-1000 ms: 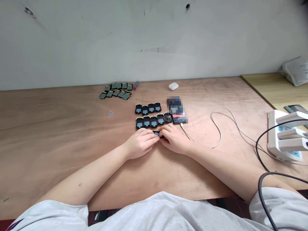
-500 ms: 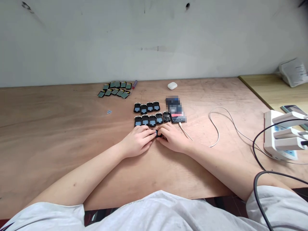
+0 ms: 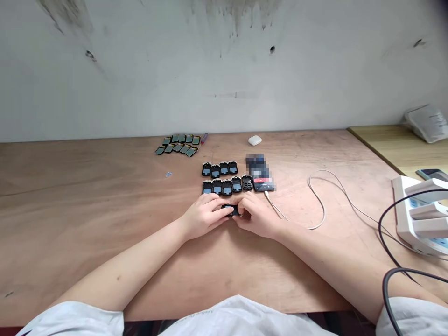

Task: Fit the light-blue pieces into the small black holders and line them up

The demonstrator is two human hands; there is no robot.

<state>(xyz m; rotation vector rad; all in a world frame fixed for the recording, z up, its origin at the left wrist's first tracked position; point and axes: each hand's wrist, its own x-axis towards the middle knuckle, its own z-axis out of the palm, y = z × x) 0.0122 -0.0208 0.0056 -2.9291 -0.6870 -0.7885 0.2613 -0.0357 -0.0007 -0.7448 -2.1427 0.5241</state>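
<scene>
A small black plastic casing with a blue-grey pad point(image 3: 231, 209) lies between my two hands near the middle of the table. The fingers of my left hand point(image 3: 205, 217) press on its left side and top. From the right, my right hand point(image 3: 259, 217) pinches its other end, curled fingers hiding part of it. Just beyond my fingers is a row of similar black casings point(image 3: 227, 187), most with blue-grey pads. One casing point(image 3: 247, 183) at that row's right end shows a bare ribbed inside. A second, shorter row of casings point(image 3: 224, 168) lies behind.
Several small display boards point(image 3: 178, 147) lie at the back left beside a purple-handled screwdriver point(image 3: 204, 138). Small blue-white bits point(image 3: 168, 174) sit nearer. A phone point(image 3: 261, 173) with a white cable point(image 3: 324, 210), a white earbud case point(image 3: 255, 140) and a power strip point(image 3: 402, 210) are at right.
The view has tilted up, so everything sits lower in the picture. My fingers have shifted slightly on the casing, and more of it shows between my hands.
</scene>
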